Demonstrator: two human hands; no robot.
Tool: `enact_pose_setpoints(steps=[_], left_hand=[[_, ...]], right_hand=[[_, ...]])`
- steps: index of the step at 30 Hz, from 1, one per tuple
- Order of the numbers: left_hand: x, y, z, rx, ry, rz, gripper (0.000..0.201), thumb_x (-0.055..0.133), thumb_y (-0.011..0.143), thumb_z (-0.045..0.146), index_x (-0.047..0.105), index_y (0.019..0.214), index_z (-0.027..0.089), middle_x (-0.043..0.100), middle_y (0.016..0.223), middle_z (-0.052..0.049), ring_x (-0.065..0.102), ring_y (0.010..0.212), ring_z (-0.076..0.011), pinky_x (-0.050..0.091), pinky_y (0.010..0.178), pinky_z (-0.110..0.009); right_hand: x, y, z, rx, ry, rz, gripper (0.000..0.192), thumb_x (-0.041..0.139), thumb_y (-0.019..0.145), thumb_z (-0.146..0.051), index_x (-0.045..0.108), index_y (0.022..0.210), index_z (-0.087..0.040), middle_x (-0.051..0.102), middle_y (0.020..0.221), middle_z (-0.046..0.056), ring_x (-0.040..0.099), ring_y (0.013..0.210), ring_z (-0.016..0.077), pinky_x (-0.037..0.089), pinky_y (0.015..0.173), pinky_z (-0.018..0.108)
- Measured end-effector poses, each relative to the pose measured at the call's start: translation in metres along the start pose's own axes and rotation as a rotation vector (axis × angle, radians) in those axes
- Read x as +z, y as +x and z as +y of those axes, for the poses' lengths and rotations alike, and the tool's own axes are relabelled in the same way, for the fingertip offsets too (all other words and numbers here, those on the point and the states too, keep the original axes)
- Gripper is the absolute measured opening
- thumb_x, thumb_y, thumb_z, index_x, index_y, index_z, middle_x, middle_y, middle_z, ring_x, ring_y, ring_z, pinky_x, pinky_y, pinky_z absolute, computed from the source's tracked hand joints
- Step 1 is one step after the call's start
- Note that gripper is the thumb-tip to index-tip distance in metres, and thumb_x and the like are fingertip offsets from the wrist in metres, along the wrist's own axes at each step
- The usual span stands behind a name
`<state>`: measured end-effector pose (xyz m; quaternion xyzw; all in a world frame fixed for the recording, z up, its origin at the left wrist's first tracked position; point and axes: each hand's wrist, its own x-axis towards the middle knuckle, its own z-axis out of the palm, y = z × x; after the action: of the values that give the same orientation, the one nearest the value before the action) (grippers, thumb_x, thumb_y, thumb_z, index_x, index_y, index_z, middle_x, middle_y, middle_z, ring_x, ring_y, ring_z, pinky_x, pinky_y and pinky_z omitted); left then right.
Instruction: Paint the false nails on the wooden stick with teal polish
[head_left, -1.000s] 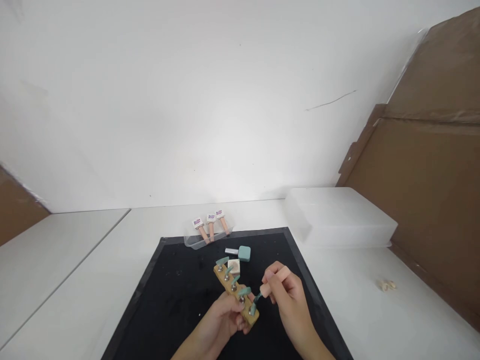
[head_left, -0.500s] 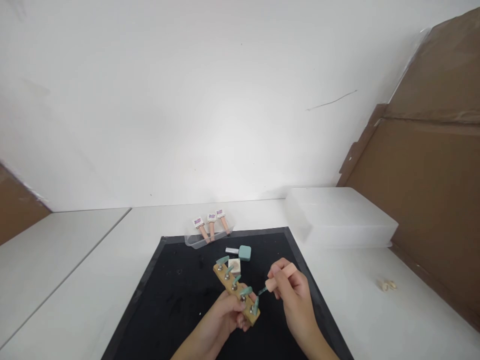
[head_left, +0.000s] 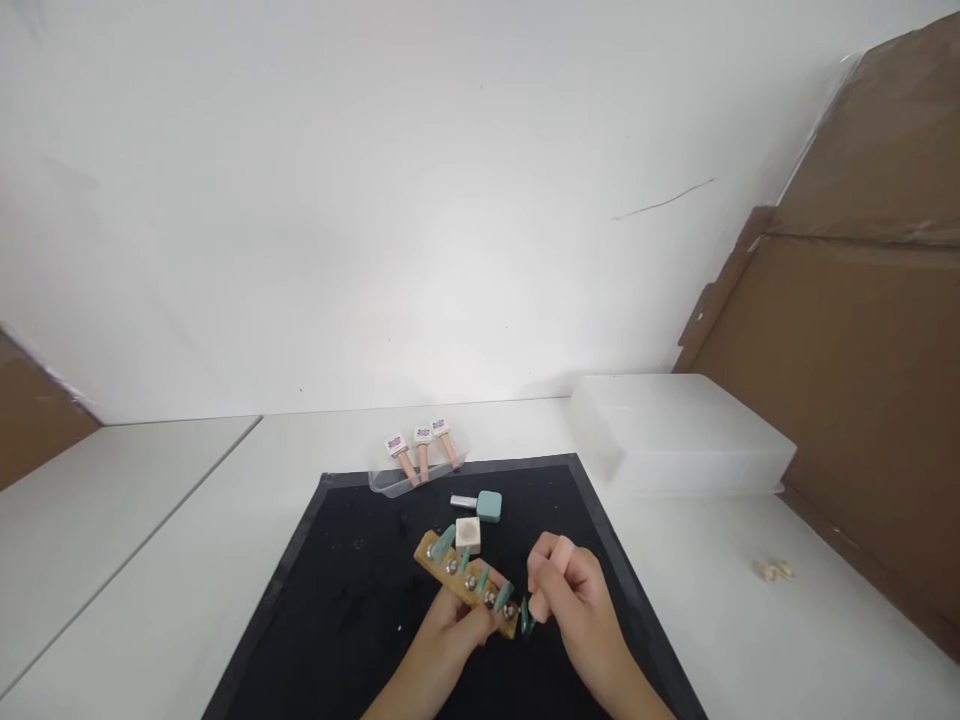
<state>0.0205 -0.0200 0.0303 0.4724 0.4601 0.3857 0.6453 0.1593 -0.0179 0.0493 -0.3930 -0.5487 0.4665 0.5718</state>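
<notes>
My left hand (head_left: pixel 457 625) is closed around a wooden nail display stand (head_left: pixel 469 583), a slim bar with a row of metal balls along it. Green press-on nails (head_left: pixel 444 543) stick up from the bar, pointing away at a tilt. In my right hand (head_left: pixel 577 600) is a nail polish brush (head_left: pixel 551 580) with a pink handle, pinched between thumb and fingers. Its dark green tip is down beside the nail (head_left: pixel 526 616) at the bar's near right end; whether they touch is hard to tell.
Beyond the stand lie a white square bottle (head_left: pixel 467 533) and a green polish bottle (head_left: pixel 489 506) with a silver cap, on a black mat (head_left: pixel 337 600). A clear tray (head_left: pixel 390 487) holds three pink-capped bottles (head_left: pixel 422 450). At right are a white plastic box (head_left: pixel 682 430) and small cream bits (head_left: pixel 774 570).
The stand has rolled and turned in my left hand, so its balls face me more. My right hand has come lower, with the brush tipped downward beside the end nail.
</notes>
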Motion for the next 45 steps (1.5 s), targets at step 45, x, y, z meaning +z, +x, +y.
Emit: enact_pose_setpoints(steps=[45], left_hand=[[-0.0030,0.0012,-0.0019,0.010,-0.059,-0.085,0.010,0.053,0.057,0.017,0.056,0.066,0.016,0.041,0.050,0.006,0.030,0.048,-0.0078,0.021,0.049,-0.023]], right_hand=[[-0.0020,0.0016,0.0041,-0.010,-0.122,0.078,0.033,0.044,0.083,-0.026,0.031,0.053,-0.021,0.040,0.052,-0.005,0.034,0.042,0.0081,0.027,0.041,0.022]])
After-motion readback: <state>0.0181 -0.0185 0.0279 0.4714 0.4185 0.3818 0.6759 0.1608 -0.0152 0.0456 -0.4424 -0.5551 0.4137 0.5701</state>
